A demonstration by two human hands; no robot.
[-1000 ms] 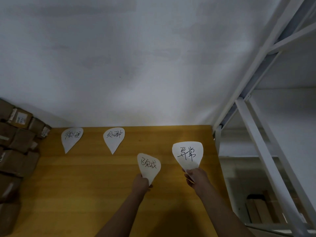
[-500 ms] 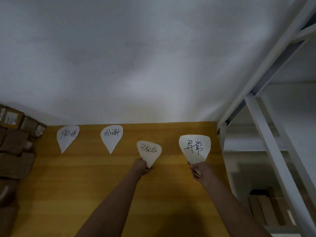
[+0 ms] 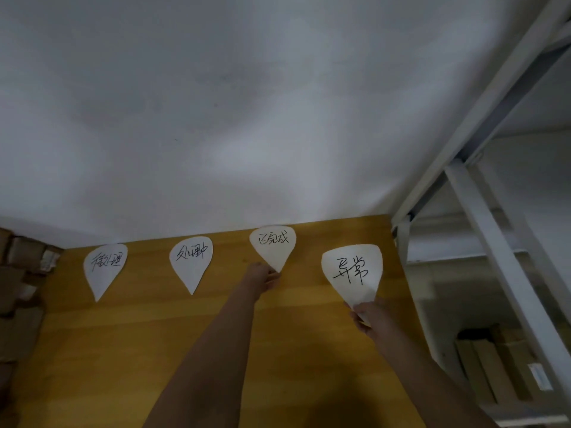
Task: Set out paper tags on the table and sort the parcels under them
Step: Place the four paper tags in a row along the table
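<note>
I am looking down on a yellow wooden table (image 3: 123, 350) that fills the lower half of the frame and butts against a plain, pale grey wall (image 3: 216, 118), which takes up the whole upper half. Along the far edge of the table, close to the wall, the teardrop-shaped paper tags sit in a row, points toward me, each with dark handwriting. The first tag (image 3: 103, 267) lies flat at the left and the second tag (image 3: 191, 261) lies flat just right of it, the two apart from each other. My left hand (image 3: 262, 274) reaches into the middle of the frame and pinches the pointed tip of the third tag (image 3: 273, 245), whose rounded top meets the line where table and wall join; I cannot tell whether it lies fully flat. My right hand (image 3: 369, 316), lower and to the right, pinches the tip of the fourth tag (image 3: 352, 273), which stands up from my fingers with its writing facing me, nearer the table's right edge. At the far left edge of the frame brown cardboard parcels (image 3: 21, 291) are stacked beside the table, some showing white labels. On the right a white metal shelving frame (image 3: 482, 230) rises diagonally, standing right beside the table's right edge, and in its lower bay brown boxes (image 3: 494, 366) stand on end, one with a white label. The light is dim and even.
</note>
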